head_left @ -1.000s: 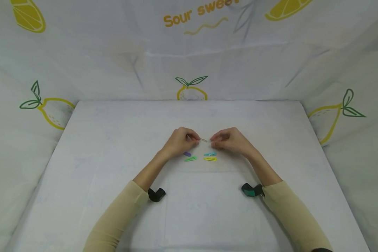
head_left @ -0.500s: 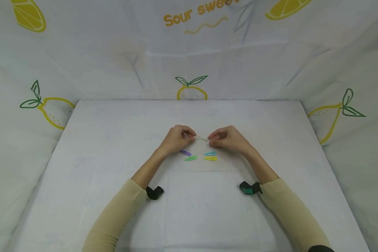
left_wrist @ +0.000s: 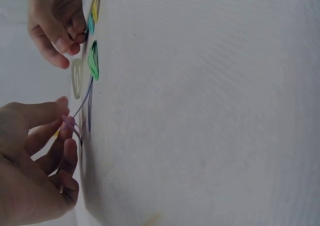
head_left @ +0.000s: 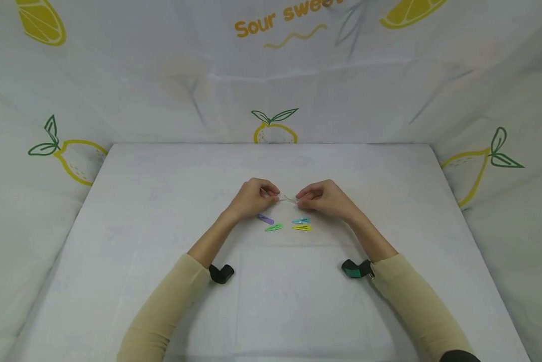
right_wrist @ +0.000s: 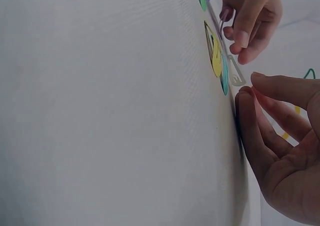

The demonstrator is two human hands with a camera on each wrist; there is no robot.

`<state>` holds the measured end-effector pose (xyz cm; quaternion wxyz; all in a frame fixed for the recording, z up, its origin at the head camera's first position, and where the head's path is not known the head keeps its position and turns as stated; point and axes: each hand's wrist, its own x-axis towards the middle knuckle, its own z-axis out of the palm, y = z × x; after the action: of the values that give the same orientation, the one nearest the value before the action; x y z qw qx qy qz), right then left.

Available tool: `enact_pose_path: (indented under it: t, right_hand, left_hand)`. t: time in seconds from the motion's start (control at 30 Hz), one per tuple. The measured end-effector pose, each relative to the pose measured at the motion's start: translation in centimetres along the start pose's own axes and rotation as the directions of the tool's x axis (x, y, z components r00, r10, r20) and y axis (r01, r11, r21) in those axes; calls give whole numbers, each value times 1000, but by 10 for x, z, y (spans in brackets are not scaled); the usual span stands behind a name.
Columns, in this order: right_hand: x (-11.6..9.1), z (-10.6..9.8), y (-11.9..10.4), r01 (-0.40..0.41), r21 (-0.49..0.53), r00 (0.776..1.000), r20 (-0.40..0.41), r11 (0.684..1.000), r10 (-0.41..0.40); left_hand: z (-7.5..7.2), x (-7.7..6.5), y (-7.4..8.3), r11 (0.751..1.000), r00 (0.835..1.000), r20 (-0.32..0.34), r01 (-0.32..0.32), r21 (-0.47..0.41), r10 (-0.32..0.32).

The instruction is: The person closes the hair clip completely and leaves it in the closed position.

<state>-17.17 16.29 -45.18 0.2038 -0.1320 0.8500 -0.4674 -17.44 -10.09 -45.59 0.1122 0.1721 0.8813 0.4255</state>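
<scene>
My left hand point(head_left: 254, 198) and right hand point(head_left: 322, 198) face each other just above the table. Between their fingertips, a white hair clip point(right_wrist: 238, 81) shows, its broad end right at the pinching thumb and index finger of my right hand. My left thumb and fingers pinch around a thin pinkish hair clip point(right_wrist: 222, 24), mostly hidden by the fingertips. Nearer to me lie a purple hair clip point(head_left: 266, 219), a green hair clip point(head_left: 274, 228), a blue hair clip point(head_left: 301, 220) and a yellow hair clip point(head_left: 302, 228), the purple one closest under the left hand.
A white cloth covers the table point(head_left: 284, 306). Around it hang white curtains point(head_left: 162, 100) with printed lemons, meeting the table at its back and sides. Black wrist cameras, one at the left cuff point(head_left: 221, 274) and one at the right, sit over the near part.
My left hand has shifted slightly left and away, uncovering more of the pale clip and the purple one. The right hand has moved slightly left, its fingertips now at the white clip's broad end.
</scene>
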Motion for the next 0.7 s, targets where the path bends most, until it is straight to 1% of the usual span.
enact_pose_path:
  t: [0.1,0.43,0.57,0.7]
  right_hand:
    - [1,0,-1,2,-7,1000,-3,1000,-2]
    - [5,4,-2,21,-80,999,-28,997,-24]
    - [7,6,-3,24,-87,999,-29,996,-27]
    - [9,7,-3,9,-81,999,-37,997,-12]
  left_hand:
    - [0,2,-1,1000,1000,4,-1,0,1]
    - [4,7,-4,1000,1000,9,4,11,-4]
    - [6,9,-4,999,1000,21,18,27,-18]
    - [8,10,-2,999,999,30,24,49,-26]
